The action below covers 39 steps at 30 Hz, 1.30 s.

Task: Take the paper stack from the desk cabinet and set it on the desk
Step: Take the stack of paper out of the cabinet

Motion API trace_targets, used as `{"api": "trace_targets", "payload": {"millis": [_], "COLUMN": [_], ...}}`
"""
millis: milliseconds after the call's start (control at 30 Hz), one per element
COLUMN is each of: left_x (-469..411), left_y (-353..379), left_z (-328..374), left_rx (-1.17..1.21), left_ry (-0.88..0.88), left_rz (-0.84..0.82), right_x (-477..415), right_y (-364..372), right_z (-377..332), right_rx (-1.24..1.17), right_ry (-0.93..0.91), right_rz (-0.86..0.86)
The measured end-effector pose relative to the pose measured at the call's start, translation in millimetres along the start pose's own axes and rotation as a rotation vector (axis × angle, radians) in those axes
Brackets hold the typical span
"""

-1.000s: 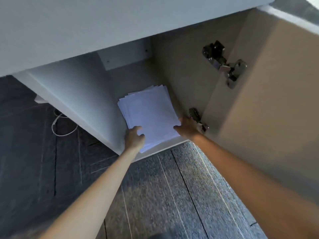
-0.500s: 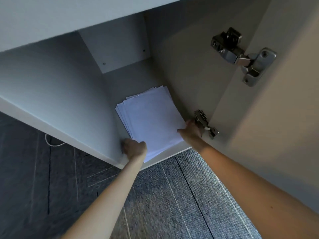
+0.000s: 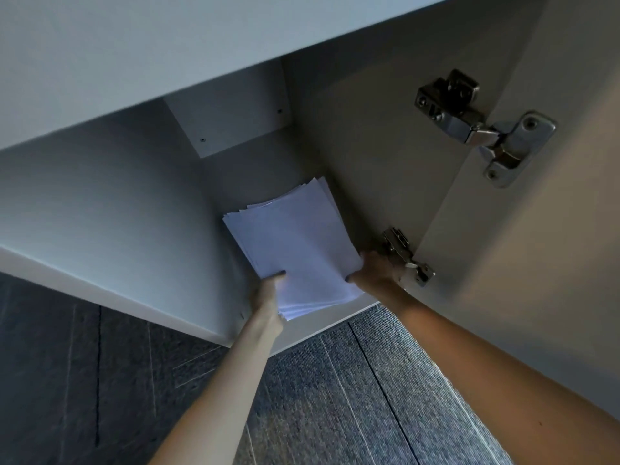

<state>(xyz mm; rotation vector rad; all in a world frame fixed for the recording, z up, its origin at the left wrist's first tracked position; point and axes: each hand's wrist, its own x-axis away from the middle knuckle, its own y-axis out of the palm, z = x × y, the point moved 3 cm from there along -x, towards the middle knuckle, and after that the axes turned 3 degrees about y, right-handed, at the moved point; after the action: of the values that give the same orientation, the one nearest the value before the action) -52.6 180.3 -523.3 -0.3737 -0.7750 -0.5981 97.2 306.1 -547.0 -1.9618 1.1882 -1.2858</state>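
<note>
bare forearms, no sleeves, dark-painted fingers.

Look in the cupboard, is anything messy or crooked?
Only the paper stack: its sheets are fanned out, so the corners and edges do not line up. The left hand and right hand grip its near corners. Nothing looks spilled or broken.

Two metal hinges, an upper hinge and a lower hinge, above grey carpet.
</note>
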Motion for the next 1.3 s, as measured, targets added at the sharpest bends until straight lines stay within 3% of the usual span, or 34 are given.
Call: {"api": "trace_targets", "payload": {"millis": [67, 167, 267, 400, 500, 567, 667, 767, 867, 1300], "left_x": [-0.6, -4.2, 7.8, 29.6, 51.4, 67.3, 92.5, 118.7, 158.1, 392.6], "left_y": [1.2, -6.4, -15.7, -27.6, -34.6, -38.3, -42.0, -48.1, -55.6, -129.6], "left_z": [-1.8, -6.3, 0.9, 17.1, 23.7, 27.6, 31.0, 32.2, 36.2, 49.2], "left_rx": [0.016, -0.071, -0.077, -0.11, -0.135, -0.141, -0.155, -0.166, -0.157, -0.137], "left_ry": [-0.049, 0.058, 0.148, 0.196, 0.161, 0.182, 0.221, 0.259, 0.244, 0.039], "left_rz": [-0.127, -0.012, 0.039, -0.002, -0.019, -0.019, -0.027, -0.03, -0.065, -0.255], "right_x": [2.4, 8.1, 19.0, 40.2, 63.4, 78.7, 100.6, 120.7, 154.5, 399.8], "right_y": [-1.3, -2.9, -8.6, -20.6, -38.5, -51.1, -66.7, -80.3, -102.4, -225.4], "right_z": [2.5, 10.6, 12.1, 6.0, -4.2, -8.9, -12.7, -15.6, -11.0, 0.2], "right_rx": [-0.021, -0.142, -0.495, -1.059, -1.207, -1.153, -0.871, -0.826, -0.718, -0.858], "right_ry": [-0.004, 0.02, 0.1, 0.178, 0.099, 0.048, 0.018, -0.015, 0.02, 0.266], "right_rz": [0.009, 0.001, -0.041, -0.332, -0.513, -0.428, -0.162, -0.079, -0.084, -0.205]}}
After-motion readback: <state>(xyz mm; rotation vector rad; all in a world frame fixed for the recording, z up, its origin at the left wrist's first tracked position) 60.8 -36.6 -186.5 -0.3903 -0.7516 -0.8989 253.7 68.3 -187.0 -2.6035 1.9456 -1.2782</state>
